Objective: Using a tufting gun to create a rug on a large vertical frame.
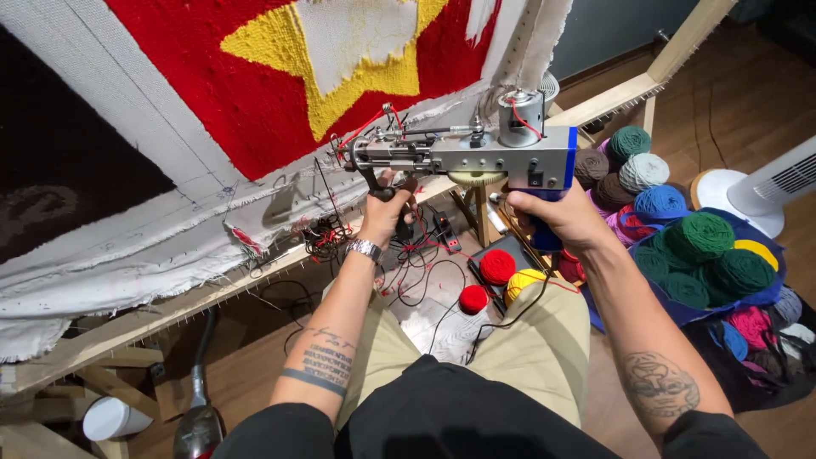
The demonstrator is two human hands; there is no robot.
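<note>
- black-sleeved tattooed forearms fill the near edge, above khaki shorts, both reaching up to a grey metal tufting gun with a blue handle (476, 153).
- left hand (387, 212), with a silver wristwatch (364, 249), has its grip closed around the gun's front black handle; right hand (557, 217) has its grip closed around the blue rear handle.
- tufting gun is held up in front of the stretched white backing cloth (153, 229) on a wooden frame (127, 319); its long axis runs roughly level, needle end pointing left toward the cloth, motor end to the right.
- progress, as i judge it: red tufted field (229, 76) and yellow star (357, 72) are largely filled; the star's white centre and the lower cloth margins look untufted.
- red and yellow yarn balls (497, 266) lie on the floor; a blue bag of green yarn (714, 263) sits right.
</note>
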